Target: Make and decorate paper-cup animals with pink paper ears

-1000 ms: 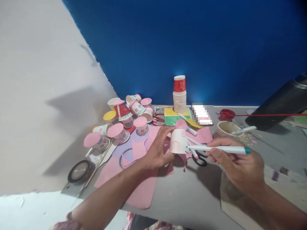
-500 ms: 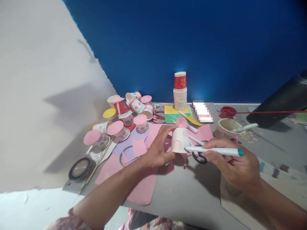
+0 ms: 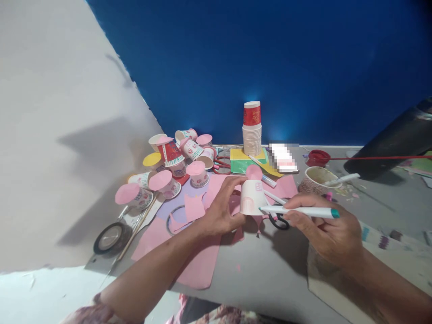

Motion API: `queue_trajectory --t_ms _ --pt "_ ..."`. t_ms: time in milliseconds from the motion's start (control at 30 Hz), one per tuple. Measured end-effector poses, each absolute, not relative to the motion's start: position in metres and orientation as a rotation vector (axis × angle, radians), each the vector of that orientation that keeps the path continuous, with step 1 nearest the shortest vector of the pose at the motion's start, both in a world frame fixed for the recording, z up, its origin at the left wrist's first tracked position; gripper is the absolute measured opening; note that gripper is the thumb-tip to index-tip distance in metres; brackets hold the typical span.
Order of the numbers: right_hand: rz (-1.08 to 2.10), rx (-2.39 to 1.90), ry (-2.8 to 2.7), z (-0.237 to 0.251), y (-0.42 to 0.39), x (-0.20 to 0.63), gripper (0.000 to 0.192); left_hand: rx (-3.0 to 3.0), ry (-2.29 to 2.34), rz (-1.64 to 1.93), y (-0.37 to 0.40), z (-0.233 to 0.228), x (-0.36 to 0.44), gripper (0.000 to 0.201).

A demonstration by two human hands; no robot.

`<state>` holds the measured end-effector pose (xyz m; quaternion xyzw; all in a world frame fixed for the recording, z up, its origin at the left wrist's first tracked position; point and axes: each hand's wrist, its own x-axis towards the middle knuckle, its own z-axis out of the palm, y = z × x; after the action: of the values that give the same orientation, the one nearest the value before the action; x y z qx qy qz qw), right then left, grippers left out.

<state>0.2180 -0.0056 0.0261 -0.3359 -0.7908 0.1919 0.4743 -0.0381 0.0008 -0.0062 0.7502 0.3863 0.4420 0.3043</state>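
Observation:
An upside-down white paper cup (image 3: 251, 198) with a pink paper disc (image 3: 254, 172) at its top is gripped from the left by my left hand (image 3: 224, 207). Pink drawn marks show on its side, one shaped like an arch and one like a small window. My right hand (image 3: 332, 234) pinches a white marker (image 3: 307, 211) with a green end cap, and its green tip meets the cup's side near the lower rim. Behind the hands lie black-handled scissors (image 3: 279, 221), partly hidden, and pink paper sheets (image 3: 199, 265).
Several decorated cups with pink discs (image 3: 160, 181) crowd the left. A tall cup stack (image 3: 252, 135) stands on a green and yellow box (image 3: 241, 163). At right are a stained paper bowl (image 3: 315, 180), a red round holder (image 3: 319, 157) and a dark cylinder (image 3: 384, 139). A tape roll (image 3: 108, 238) lies at left.
The whole view has shifted slightly, so things appear a little further left. Both hands keep their holds, and the marker tip stays at the cup's lower side.

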Motion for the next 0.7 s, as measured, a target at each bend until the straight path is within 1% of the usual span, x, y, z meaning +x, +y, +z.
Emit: queue_trajectory --t_ms 300,567,700 --pt "0.42 -0.804 -1.973 0.034 -0.005 0.218 0.01 1.961 1.023 1.139 0.0 -0.008 -0.037 0.076" --pt "0.394 -0.692 -2.035 0.037 -0.007 0.216 0.014 2.022 1.038 1.132 -0.001 -0.007 -0.036 0.072" --pt "0.395 -0.691 -2.045 0.038 -0.007 0.218 0.011 2.042 1.028 1.124 -0.002 -0.005 -0.036 0.073"
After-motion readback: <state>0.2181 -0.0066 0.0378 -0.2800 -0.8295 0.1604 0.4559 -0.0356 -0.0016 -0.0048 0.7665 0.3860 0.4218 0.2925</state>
